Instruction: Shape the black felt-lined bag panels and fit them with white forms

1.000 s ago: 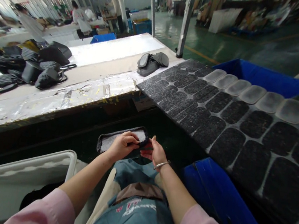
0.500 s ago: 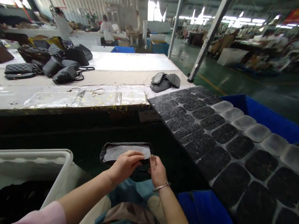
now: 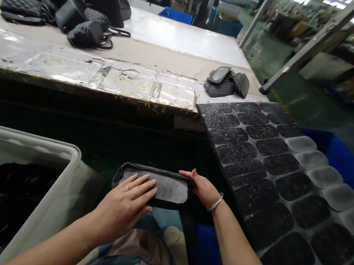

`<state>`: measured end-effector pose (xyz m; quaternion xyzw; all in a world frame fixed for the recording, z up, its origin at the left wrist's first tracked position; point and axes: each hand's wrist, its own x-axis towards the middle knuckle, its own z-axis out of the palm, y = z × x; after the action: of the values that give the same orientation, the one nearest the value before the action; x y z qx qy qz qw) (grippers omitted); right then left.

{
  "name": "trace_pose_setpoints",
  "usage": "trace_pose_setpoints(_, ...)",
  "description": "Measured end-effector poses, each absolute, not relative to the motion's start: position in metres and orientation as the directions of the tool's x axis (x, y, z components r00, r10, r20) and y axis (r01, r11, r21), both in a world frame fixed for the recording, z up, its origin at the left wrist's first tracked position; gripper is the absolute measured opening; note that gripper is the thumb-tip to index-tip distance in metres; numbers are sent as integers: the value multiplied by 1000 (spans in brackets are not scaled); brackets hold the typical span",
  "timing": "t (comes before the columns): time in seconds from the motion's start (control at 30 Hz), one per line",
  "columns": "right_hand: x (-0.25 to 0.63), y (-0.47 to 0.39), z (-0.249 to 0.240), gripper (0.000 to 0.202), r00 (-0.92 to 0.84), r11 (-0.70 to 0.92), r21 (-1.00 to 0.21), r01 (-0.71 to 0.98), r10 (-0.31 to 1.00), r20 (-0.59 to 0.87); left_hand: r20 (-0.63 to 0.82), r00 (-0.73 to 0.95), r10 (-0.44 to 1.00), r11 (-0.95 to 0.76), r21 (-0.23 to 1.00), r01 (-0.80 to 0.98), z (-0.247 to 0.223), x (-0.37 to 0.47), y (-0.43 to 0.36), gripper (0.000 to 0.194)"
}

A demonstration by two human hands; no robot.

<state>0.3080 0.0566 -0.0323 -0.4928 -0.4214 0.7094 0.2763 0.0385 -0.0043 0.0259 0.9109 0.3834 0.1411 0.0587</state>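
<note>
A long black piece with a grey inner panel (image 3: 170, 189) and a raised quilted rim lies across in front of my lap. My left hand (image 3: 129, 201) rests flat on the panel's left half, fingers spread and pointing up to the right, a ring on one finger. At the piece's right end is my right hand (image 3: 202, 186), its index finger stretched along the top rim and its other fingers curled at the corner, gripping it. The underside of the piece is hidden.
At right slopes a board (image 3: 257, 177) with dark rounded pieces and a row of translucent ones (image 3: 325, 176). A white bin (image 3: 74, 165) holding black items stands left. Black bags (image 3: 88, 34) and small grey pouches (image 3: 221, 83) lie on the long table (image 3: 175, 62). People stand beyond.
My left hand has flattened onto the panel's left half, away from the right end. My right hand remains at the right end with its index finger now extended. The view has tilted down.
</note>
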Motion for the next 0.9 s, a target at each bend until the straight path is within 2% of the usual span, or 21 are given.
trace_pose_setpoints(0.13,304,62,-33,62,-437,-387,-917,99,811,-390,225,655,722,-692,224,686,22,37,-5,36)
trace_pose_setpoints(0.27,305,59,-28,53,-383,-213,-953,215,879,-283,238,647,724,-690,228,687,19,37,-6,36)
trace_pose_setpoints(0.43,307,60,-18,45,-396,18,-902,431,902,-171,257,638,726,-687,236,687,18,37,-7,36)
trace_pose_setpoints(0.67,310,68,-14,44,-470,85,-853,515,860,-198,237,643,728,-685,244,687,18,36,-8,38)
trace_pose_setpoints(0.77,310,66,-14,42,-461,104,-836,539,867,-190,215,640,737,-675,283,682,25,38,-6,35)
trace_pose_setpoints(0.83,310,61,-15,42,-395,47,-861,507,900,-184,235,607,759,-650,334,683,34,39,-3,30)
trace_pose_setpoints(0.9,311,55,-17,45,-279,-116,-907,404,929,-244,287,561,777,-629,384,676,44,41,4,25)
